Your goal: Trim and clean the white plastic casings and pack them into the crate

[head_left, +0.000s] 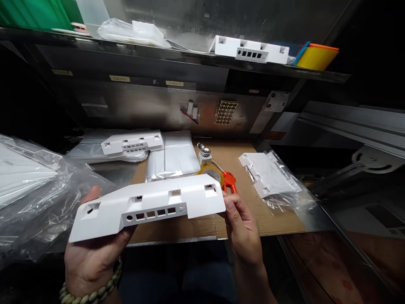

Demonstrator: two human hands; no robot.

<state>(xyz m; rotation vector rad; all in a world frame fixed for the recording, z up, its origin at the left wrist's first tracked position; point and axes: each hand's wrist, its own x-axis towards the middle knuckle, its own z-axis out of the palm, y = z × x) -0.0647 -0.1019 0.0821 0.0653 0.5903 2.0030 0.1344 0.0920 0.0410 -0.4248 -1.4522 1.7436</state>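
Note:
A white plastic housing panel (158, 198) with a row of port cut-outs is held up above the front edge of the bench. My left hand (98, 253) supports its left end from below, with a beaded bracelet at the wrist. At the panel's right end, the thumb and fingers of my right hand (243, 223) pinch the edge. Behind it, a similar white panel (133, 142) lies on a pile of clear bags (172, 156). Farther right, bagged white parts (272, 175) rest on the cardboard (202, 226).
Red-handled scissors (230, 180), a tape roll (213, 174) and a small metal-topped bottle (205, 155) stand behind the panel. Plastic-wrapped white pieces (25, 173) fill the left. On the upper shelf are another panel (249, 50) and a yellow bin (317, 57). A metal frame (354, 122) rises at right.

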